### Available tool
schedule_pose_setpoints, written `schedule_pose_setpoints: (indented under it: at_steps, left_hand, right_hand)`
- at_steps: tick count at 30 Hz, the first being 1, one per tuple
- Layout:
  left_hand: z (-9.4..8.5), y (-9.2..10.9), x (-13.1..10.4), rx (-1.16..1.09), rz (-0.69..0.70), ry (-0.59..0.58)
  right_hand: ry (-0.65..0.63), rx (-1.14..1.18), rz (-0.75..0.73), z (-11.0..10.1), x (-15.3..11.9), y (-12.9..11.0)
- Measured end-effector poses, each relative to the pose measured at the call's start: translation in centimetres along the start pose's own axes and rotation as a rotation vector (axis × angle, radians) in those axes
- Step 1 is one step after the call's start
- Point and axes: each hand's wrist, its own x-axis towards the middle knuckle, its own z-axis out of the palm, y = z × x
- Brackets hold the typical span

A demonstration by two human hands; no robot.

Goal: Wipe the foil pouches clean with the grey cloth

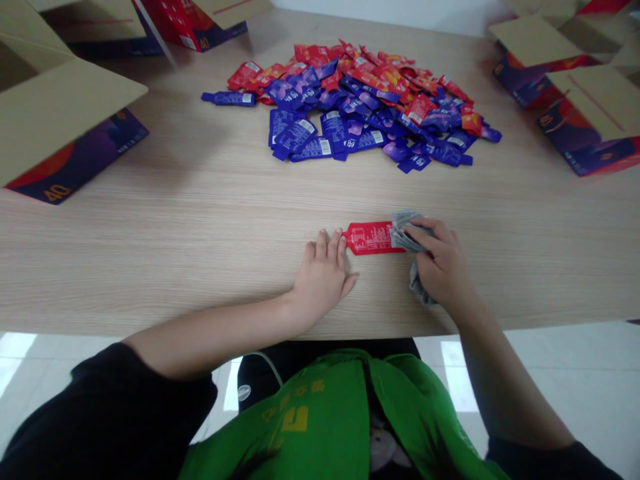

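Note:
A red printed sachet (371, 239) lies flat on the table in front of me, its narrow neck pointing left. My left hand (323, 273) rests palm down with fingers stretched out, the fingertips touching the sachet's neck. In my right hand (443, 267) is a bunched grey cloth (407, 230), pressed on the sachet's right end, which it covers. Part of the cloth hangs out below the right palm.
A heap of red sachets (420, 107) and purple sachets (295, 137) lies farther back on the table (150, 267). Open cartons stand at the left (75, 160) and right (590, 133). The table's front edge runs close to my body.

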Motion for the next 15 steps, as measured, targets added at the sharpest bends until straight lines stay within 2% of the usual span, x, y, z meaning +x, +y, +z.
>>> schedule_pose_setpoints:
  at_steps: [2,4,7,10,13,15]
  left_hand:
    - [-0.1,0.0,0.0,0.002,-0.001,-0.002]
    - [-0.1,0.0,0.0,0.002,0.002,-0.014]
    - [-0.3,-0.1,0.0,-0.008,0.013,-0.021]
    - [-0.3,-0.1,0.0,-0.008,0.013,-0.014]
    - [-0.4,-0.2,0.0,0.007,0.012,-0.033]
    - [-0.4,-0.1,0.0,0.01,0.007,-0.047]
  right_hand:
    - [-0.005,0.049,-0.108,0.9,0.2,-1.8]
    - [-0.082,0.035,-0.201,2.0,0.3,-3.4]
    - [-0.182,-0.042,-0.253,3.0,0.0,-4.4]
    - [-0.114,-0.037,-0.192,2.7,-0.7,-3.0]
    - [-0.008,0.013,-0.088,1.6,-1.6,-0.1]
    - [-0.003,0.047,-0.016,0.7,-2.0,1.8]
